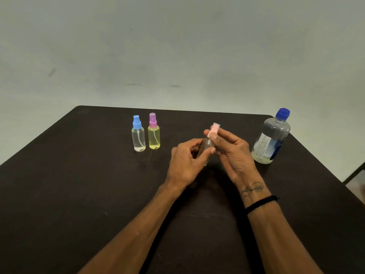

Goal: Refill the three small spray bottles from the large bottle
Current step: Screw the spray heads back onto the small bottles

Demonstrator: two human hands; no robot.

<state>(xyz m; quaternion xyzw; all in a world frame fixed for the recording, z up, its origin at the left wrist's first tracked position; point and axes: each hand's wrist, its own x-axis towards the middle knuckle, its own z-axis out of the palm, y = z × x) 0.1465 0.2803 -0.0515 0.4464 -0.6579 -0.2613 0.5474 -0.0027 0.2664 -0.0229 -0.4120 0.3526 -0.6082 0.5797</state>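
Pink-capped spray bottle (pixel 207 147) held above the table (pixel 79 194): left hand (pixel 185 163) grips body, right hand (pixel 231 153) pinches cap | progress: early, cap apparently on; blue-capped bottle (pixel 138 135) and purple-capped bottle (pixel 154 133) wait capped, left of grip | large bottle (pixel 273 137) capped, right of grip near table's edge | open tabletop beneath grip.

- A dark brown table (pixel 59 194) with rounded far corners fills the lower view.
- Behind it, a pale grey-green wall (pixel 177 46) carries faint scuffs and smudges.
- At far right, perhaps a strip of floor (pixel 355 186), blurred.
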